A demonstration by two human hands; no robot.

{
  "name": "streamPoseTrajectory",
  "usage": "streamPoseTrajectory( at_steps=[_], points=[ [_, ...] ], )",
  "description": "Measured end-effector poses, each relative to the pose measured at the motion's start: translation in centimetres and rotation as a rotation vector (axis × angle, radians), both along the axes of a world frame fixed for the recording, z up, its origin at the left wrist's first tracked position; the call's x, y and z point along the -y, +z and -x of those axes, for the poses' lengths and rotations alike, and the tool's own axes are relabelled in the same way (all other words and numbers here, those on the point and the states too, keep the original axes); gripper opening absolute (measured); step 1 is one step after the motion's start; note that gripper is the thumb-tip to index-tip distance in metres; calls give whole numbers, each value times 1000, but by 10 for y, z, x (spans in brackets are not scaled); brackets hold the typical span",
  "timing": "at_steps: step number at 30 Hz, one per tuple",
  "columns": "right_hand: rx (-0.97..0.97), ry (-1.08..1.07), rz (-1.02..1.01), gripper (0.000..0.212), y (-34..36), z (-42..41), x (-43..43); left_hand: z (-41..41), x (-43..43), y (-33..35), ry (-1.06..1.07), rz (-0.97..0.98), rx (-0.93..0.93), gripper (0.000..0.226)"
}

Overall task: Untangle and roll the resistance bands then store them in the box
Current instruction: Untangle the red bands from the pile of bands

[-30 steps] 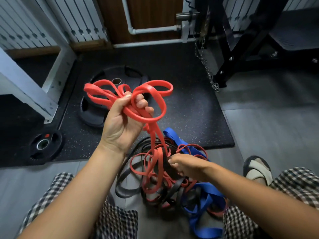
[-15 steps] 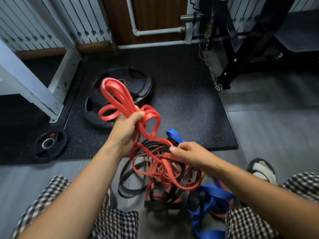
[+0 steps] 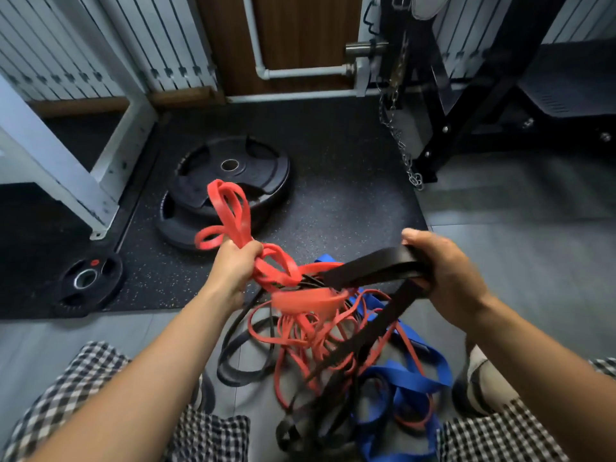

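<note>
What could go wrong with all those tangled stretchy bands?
1. The right hand grips a black band that runs down into the pile; pulling might tighten the tangle with the blue band.
2. If stretched, it may slip and snap back at the person.
3. The red loops in the left hand might spill out.

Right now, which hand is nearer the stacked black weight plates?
Left. The left hand, gripping red rubber bands, is just short of the stacked black weight plates; the right hand, gripping a black band, is farther right.
</note>
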State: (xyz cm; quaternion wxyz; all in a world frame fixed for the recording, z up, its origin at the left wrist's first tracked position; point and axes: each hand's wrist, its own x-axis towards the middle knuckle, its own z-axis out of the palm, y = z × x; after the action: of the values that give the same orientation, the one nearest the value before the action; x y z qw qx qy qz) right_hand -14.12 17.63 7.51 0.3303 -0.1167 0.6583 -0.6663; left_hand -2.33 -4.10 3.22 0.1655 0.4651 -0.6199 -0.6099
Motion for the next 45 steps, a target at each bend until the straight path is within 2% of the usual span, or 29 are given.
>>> streamPoseTrajectory(
  at_steps=[3,6,9,11,13,15,17,19,22,24,26,29,30,32,34,36,40,45],
  points=[
    [90,-28,68,37,10,5,-6,1,3,-1,8,1,-17,26],
    [138,-7,166,37,13,4,-6,0,-6,-2,-95,57,21,26],
    [170,68,122,40,16,-4,2,-1,-32,-1,-269,-183,-79,18],
    [152,166,85,49,17,-11,8,0,-43,-8,-348,-344,-133,11],
    [124,260,86,50,18,-17,14,0,-46,-19,-404,-304,-118,16],
    [79,268,74,38,19,-17,16,1,-43,-20,-357,-220,-48,5],
    [8,171,24,35,15,-5,15,1,-33,-18,-210,-245,-3,14],
    [-61,77,-100,35,7,12,9,0,-23,-8,-89,-257,-26,15],
    [-127,126,-385,40,-11,26,-3,1,-8,12,105,-285,-182,20],
    [-286,268,-610,38,-23,25,-6,1,-3,27,163,-356,-336,23],
    [-485,509,-824,36,-34,17,-3,-1,-6,41,131,-449,-453,18],
    [-724,788,-1011,29,-46,-4,8,-3,-10,50,83,-523,-536,14],
    [-765,824,-1018,33,-48,-10,13,-4,-8,54,78,-511,-555,9],
    [-719,867,-900,33,-48,-17,22,-6,1,61,59,-409,-560,3],
    [-632,912,-801,28,-46,-20,28,-8,14,68,94,-275,-554,11],
    [-656,932,-825,28,-48,-19,29,-9,31,71,142,-170,-539,19],
    [-833,989,-928,20,-61,-17,29,-2,78,67,259,-36,-501,19],
    [-875,1038,-939,28,-75,-18,32,5,142,70,393,51,-533,14]
  ],
)
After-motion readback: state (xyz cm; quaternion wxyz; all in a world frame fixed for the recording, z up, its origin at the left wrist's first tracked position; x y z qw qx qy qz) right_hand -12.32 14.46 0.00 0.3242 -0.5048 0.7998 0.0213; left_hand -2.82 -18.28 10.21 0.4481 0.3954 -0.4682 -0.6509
